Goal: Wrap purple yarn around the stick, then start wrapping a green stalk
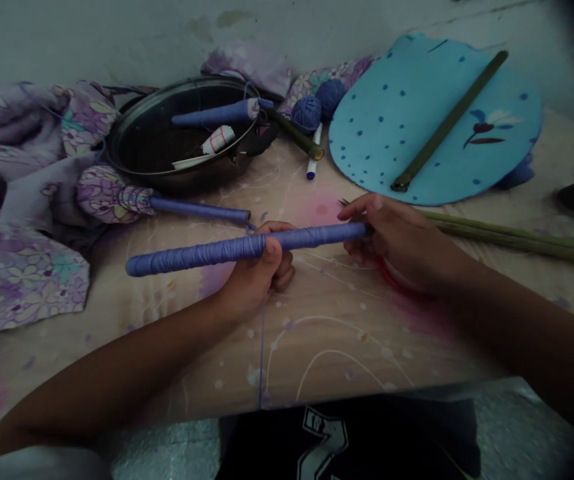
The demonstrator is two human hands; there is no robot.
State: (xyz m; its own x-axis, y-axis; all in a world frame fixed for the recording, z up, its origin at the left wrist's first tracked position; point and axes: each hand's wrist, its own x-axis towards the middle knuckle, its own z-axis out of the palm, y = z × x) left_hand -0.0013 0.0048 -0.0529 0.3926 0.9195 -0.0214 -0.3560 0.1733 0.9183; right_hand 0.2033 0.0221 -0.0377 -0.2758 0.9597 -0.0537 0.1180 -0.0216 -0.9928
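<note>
A stick wrapped in blue-purple yarn (207,252) lies nearly level across the middle. My left hand (261,267) is closed around its middle, thumb on top. From below that hand a strand of yarn (262,353) runs down to the table's front edge. My right hand (391,237) is at the stick's right end, fingers curled. Dark pointed tips poke out past its index finger and a red loop shows under the palm, seemingly red-handled scissors (389,275), mostly hidden. Just behind my left hand lies another yarn-wrapped stick (199,208) with a flowered cloth head.
A dark pan (141,143) holds a purple-wrapped piece and a small white roll. Yarn balls (307,113), a marker (313,160) and a cut green stalk (297,133) lie beside it. A blue dotted board (367,140) bears another stalk (451,120). Long green stalks (517,239) lie right; flowered cloth (31,280) left.
</note>
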